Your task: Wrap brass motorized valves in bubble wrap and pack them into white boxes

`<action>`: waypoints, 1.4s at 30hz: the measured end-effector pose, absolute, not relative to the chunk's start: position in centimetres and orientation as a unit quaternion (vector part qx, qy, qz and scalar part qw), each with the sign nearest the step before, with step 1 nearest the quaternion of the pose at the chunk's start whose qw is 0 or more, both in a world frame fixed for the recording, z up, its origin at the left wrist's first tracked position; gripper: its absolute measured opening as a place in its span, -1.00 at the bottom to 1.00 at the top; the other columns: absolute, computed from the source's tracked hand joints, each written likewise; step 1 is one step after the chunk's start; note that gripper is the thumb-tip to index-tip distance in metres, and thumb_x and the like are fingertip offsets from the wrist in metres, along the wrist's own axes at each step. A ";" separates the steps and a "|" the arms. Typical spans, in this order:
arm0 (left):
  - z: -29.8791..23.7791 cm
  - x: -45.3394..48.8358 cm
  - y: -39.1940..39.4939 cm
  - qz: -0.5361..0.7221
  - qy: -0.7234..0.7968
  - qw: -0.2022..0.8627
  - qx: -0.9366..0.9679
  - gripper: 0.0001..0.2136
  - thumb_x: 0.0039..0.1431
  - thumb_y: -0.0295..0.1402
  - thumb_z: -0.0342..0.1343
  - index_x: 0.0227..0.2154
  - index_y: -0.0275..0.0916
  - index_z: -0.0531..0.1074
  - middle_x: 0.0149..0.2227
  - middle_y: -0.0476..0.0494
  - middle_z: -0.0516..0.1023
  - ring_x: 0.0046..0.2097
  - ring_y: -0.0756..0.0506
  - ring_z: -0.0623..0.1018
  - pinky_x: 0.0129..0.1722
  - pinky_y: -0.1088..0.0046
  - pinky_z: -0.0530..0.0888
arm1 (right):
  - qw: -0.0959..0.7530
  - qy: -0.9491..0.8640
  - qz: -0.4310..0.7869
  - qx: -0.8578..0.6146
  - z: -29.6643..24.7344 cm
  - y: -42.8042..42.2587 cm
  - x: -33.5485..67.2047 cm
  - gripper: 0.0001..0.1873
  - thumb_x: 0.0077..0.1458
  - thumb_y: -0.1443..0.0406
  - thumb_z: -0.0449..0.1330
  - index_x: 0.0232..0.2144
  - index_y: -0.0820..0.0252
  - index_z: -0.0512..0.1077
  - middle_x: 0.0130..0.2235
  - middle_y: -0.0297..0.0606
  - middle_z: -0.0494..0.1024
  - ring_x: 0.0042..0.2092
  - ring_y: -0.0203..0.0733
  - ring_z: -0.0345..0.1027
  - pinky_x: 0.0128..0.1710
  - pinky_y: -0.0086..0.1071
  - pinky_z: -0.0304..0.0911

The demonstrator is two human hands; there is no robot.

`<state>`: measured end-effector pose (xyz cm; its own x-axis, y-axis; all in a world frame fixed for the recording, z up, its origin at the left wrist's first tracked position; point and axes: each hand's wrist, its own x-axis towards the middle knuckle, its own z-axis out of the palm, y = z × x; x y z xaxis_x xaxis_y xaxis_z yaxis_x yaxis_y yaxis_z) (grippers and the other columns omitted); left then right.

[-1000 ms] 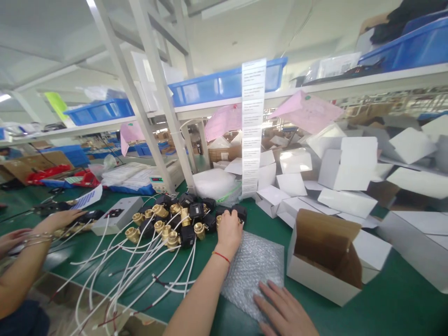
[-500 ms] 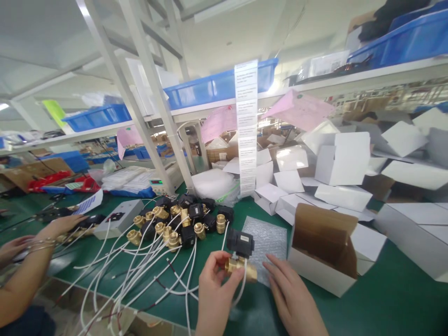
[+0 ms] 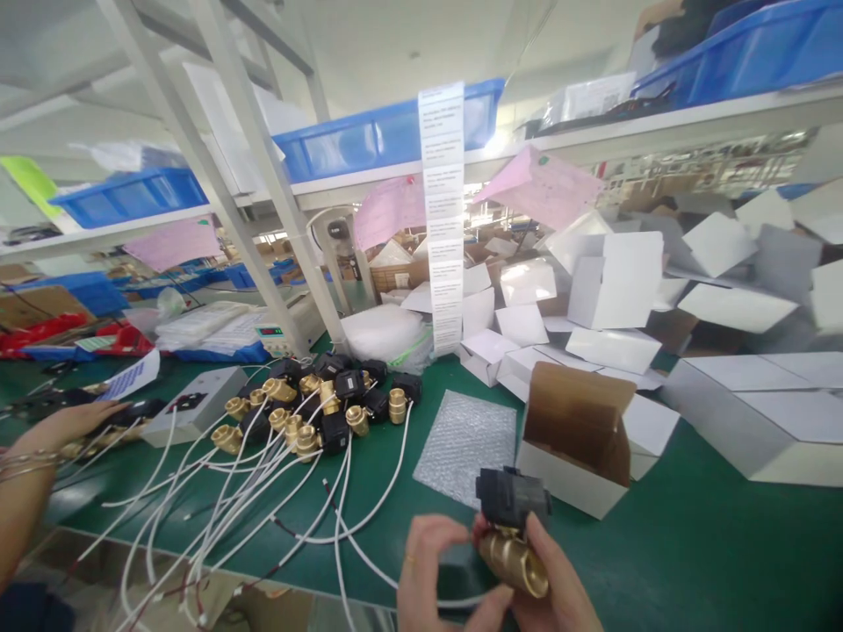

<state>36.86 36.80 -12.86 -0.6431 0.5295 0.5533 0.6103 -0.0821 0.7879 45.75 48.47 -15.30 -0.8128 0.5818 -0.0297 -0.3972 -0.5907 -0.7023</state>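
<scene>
A motorized ball valve with a brass body (image 3: pixel 514 562) and black actuator (image 3: pixel 512 499) is tilted above the bench's front area. My right hand (image 3: pixel 557 579) grips it, its fingertips partly hidden behind the brass. Close on the valve's left is my left hand (image 3: pixel 428 570), fingers curved and apart; its thumb is by the brass body, and I cannot tell whether it touches. A white cable (image 3: pixel 464 603) passes beside that hand. Behind the valve lies a bubble-wrap pouch (image 3: pixel 461 443), and an open carton (image 3: pixel 572 474) stands to the right of the pouch.
Several similar valves (image 3: pixel 322 408) lie piled on the left, white cables trailing over the bench edge. White boxes (image 3: pixel 616 281) crowd the right rear. A label strip (image 3: pixel 443 219) hangs from the shelf. Another person's arm (image 3: pixel 32 491) reaches in at far left, near a grey metal box (image 3: pixel 194 404).
The valve has passed from my left hand to my right, moving right and toward me and turning its brass end forward. The left-hand fingers have spread. The view has shifted right.
</scene>
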 end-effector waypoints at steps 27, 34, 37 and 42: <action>-12.8 35.7 37.3 -0.599 -0.605 -0.144 -0.504 -0.44 0.04 -0.60 0.28 0.08 0.01 0.35 0.05 -0.03 0.50 0.14 -0.14 0.48 0.37 0.12 0.22 | 0.282 -0.629 0.713 -0.126 -15.8 48.8 48.7 -0.50 0.49 -0.09 0.03 0.29 -0.07 0.36 0.31 -0.23 0.26 0.35 0.01 0.03 0.38 -0.13 -0.18; -12.6 35.5 36.7 -0.601 -0.612 -0.223 -0.464 -0.50 0.05 -0.61 0.27 0.03 -0.09 0.35 0.06 -0.11 0.48 0.18 -0.18 0.46 0.44 -0.02 0.07 | 0.258 -0.606 0.739 -0.139 -14.6 48.6 49.3 -0.50 0.50 -0.09 0.04 0.30 -0.08 0.35 0.31 -0.20 0.27 0.35 0.08 0.01 0.38 0.04 -0.21; -12.7 35.3 36.6 -0.609 -0.600 -0.234 -0.462 -0.48 0.05 -0.61 0.28 0.04 -0.08 0.35 0.05 -0.09 0.48 0.17 -0.17 0.46 0.45 -0.01 0.02 | 0.265 -0.621 0.725 -0.136 -15.1 48.7 49.1 -0.56 0.50 -0.06 0.06 0.29 -0.16 0.36 0.31 -0.26 0.27 0.35 0.06 0.01 0.38 0.05 -0.30; -12.8 35.2 36.7 -0.632 -0.580 -0.244 -0.452 -0.45 0.01 -0.64 0.30 0.03 -0.05 0.35 0.04 -0.05 0.48 0.15 -0.16 0.48 0.46 0.00 -0.03 | 0.260 -0.652 0.699 -0.135 -14.5 49.0 48.9 -0.57 0.51 -0.06 0.07 0.29 -0.20 0.35 0.29 -0.29 0.29 0.34 0.02 0.05 0.38 -0.02 -0.21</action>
